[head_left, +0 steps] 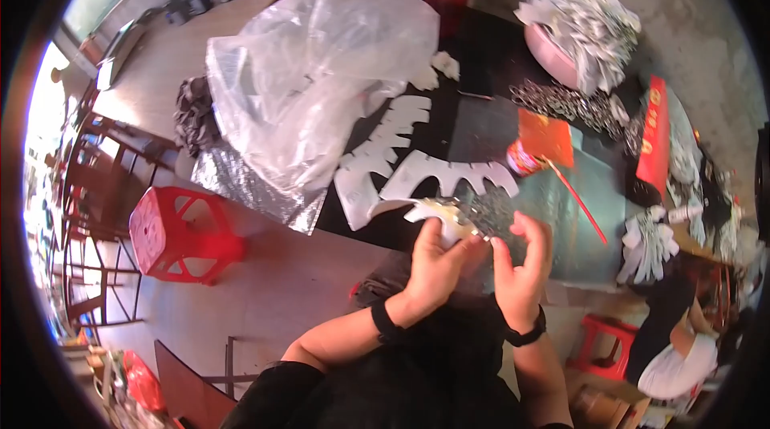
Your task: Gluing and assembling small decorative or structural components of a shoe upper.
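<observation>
Head view: nearest the body, the left hand (433,256) closes its fingers round a small white cut-out piece (439,215), holding it at the near edge of the dark counter (473,132), while the right hand (521,261) hovers just beside it, fingers half curled and apparently holding nothing. The piece's long axis runs left to right, above both hands and nearer the left. Farther off lie comb-shaped white cut-outs (417,164), then a clear plastic bag (313,76).

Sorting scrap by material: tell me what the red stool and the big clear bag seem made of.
Red lattice-sided stool: apparently moulded plastic, with an even glossy colour and openwork sides. Big clear crumpled bag: thin plastic film, translucent, creased, with shiny highlights.
</observation>
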The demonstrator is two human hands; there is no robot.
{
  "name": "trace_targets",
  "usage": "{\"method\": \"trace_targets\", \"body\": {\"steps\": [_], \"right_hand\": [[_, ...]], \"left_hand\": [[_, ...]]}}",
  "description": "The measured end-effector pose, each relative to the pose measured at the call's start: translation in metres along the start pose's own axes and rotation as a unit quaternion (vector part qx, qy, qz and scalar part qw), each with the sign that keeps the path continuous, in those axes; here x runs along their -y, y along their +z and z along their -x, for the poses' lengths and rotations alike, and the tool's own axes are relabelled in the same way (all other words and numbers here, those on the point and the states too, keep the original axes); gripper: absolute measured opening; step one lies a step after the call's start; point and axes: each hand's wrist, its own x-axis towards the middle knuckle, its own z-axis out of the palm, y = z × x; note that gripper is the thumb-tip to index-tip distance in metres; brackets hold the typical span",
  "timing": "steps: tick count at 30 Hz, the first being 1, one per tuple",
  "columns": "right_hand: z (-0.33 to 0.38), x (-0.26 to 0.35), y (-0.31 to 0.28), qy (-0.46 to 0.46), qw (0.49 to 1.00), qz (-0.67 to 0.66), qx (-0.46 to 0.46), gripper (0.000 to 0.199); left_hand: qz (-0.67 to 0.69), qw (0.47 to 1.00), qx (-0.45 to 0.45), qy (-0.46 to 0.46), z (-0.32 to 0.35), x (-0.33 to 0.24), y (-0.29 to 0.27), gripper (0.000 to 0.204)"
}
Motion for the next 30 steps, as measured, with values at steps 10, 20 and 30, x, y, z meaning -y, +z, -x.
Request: {"method": "trace_targets", "body": {"steps": [10, 20, 30], "right_hand": [[-0.006, 0.012, -0.007, -0.072, 0.987, 0.133, 0.045, 0.041], [-0.012, 0.018, -0.008, -0.118, 0.982, 0.136, 0.062, 0.044], [-0.027, 0.0, -0.035, -0.191, 0.969, 0.107, 0.113, 0.043]], "left_hand": [[0.098, 0.994, 0.015, -0.056, -0.002, -0.001, 0.007, 0.036], [0.066, 0.995, 0.039, -0.064, 0.0, 0.003, 0.001, 0.04], [-0.553, 0.733, 0.097, 0.384, 0.019, -0.077, 0.005, 0.044]]}}
